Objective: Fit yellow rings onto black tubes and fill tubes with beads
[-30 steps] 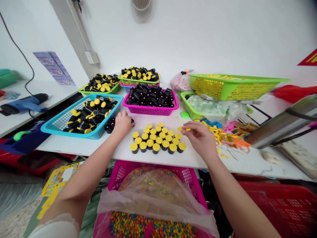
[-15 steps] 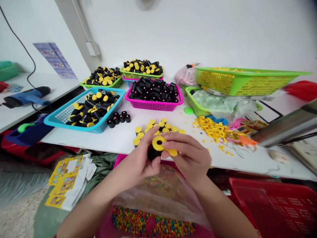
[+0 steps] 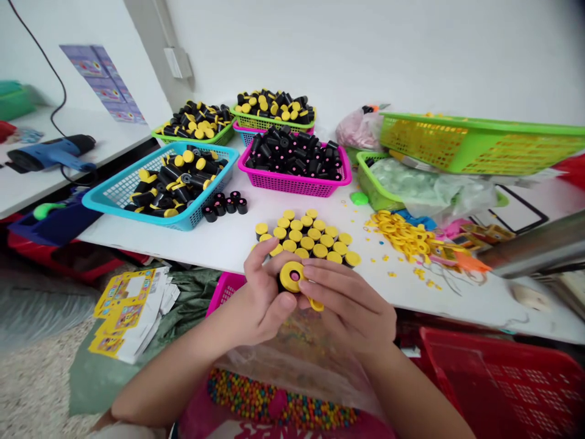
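My left hand [image 3: 260, 308] is closed around a small black cylinder, mostly hidden by the fingers. On its top sits a yellow ring cap [image 3: 286, 277], and a pink dot shows through the hole. A yellow tab [image 3: 316, 305] sticks out from the cap beneath my right fingers. My right hand [image 3: 356, 302] pinches the cap's edge from the right. Just beyond both hands, several yellow-topped black cylinders [image 3: 307, 243] stand upright in a cluster on the white table [image 3: 219, 244]. Loose yellow ring caps [image 3: 402, 235] lie in a pile farther right.
Behind stand a blue basket [image 3: 183, 221] and a magenta basket [image 3: 292, 182] of black cylinders. Several pink-dotted cylinders [image 3: 226, 204] are between them. A green basket [image 3: 479, 161] rests at right. Below my hands is a pink tub of coloured beads [image 3: 247, 396]; a red crate [image 3: 503, 378] is lower right.
The yellow ring cap now sits over the cylinder's end, and pink shows in its formerly dark hole. The tab has swung downward. My hands have dropped slightly, and the camera view has shifted.
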### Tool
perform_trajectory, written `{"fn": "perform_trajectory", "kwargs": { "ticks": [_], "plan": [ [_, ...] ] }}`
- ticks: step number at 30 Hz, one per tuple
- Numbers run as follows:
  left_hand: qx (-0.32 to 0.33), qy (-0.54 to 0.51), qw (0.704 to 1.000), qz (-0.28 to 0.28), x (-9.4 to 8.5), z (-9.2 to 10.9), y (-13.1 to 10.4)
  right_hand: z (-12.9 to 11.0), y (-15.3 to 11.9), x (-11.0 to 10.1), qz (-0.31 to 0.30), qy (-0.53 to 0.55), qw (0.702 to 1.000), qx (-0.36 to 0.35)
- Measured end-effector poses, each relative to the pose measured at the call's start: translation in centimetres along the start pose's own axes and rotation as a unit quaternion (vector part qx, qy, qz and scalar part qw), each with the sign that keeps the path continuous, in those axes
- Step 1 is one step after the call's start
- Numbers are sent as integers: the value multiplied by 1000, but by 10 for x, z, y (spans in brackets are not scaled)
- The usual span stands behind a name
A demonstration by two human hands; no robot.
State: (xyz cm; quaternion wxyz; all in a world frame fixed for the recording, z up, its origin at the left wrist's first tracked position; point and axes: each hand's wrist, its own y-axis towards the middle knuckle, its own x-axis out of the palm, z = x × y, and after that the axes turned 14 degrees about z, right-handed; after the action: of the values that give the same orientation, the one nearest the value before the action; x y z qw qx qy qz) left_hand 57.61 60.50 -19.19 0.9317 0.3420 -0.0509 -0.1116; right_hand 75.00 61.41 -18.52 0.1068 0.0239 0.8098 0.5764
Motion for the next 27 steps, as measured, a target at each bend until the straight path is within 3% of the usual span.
{"fn": "perform_trajectory", "kwargs": {
  "ticks": [4,9,16,21,27],
  "plan": [
    [-84,-18,995,49,3,0,-7,5,-2,6,-17,-12,998,-64],
    [-182,-113,973,88,9,2,-8,10,-5,12,-40,-23,998,-34],
    [-169,-108,975,101,15,6,-7,9,-8,13,-12,-35,998,-45],
    [-198,-94,969,115,14,5,-12,6,-9,14,4,-32,999,-42],
    [-224,-148,954,131,15,5,-13,6,-10,14,1,-35,996,-76]
  ]
}}
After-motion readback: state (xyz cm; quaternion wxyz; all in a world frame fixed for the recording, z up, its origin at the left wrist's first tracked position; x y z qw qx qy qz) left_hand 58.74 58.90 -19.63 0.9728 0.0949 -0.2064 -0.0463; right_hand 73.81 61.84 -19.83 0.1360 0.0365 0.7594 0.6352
